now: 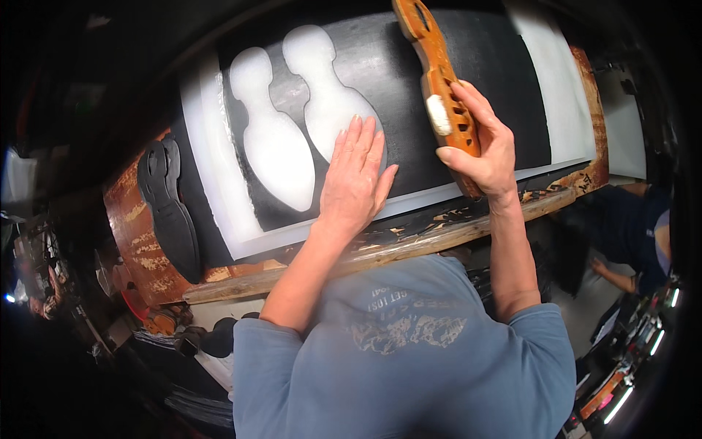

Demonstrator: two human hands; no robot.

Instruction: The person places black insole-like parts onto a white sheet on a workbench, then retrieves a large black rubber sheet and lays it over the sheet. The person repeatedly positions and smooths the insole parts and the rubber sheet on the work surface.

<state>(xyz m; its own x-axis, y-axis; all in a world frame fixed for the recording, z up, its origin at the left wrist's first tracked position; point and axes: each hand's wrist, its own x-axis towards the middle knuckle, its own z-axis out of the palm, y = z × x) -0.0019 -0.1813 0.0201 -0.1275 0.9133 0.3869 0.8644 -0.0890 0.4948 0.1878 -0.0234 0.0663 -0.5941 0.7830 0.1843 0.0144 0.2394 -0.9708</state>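
Observation:
My left hand (355, 175) lies flat, fingers stretched out, over the lower part of a white sole-shaped area (311, 55) in a black sheet (504, 88). A second such white shape (278, 161) is just left of it; both look like cut-outs showing the white board (234, 197) beneath. Raised above the sheet's right part, my right hand (486, 146) grips an orange-brown sole-shaped cutting die (435, 62) on its edge, thumb on the near side. The die has a row of slots and a white patch (439, 115) on its side.
Black sole-shaped pieces (172, 212) lie in a stack on the worn brown table (124, 205) at the left. A wooden rail (380, 256) runs along the near edge, against my body. Another person (621, 234) is at the right, beyond the table.

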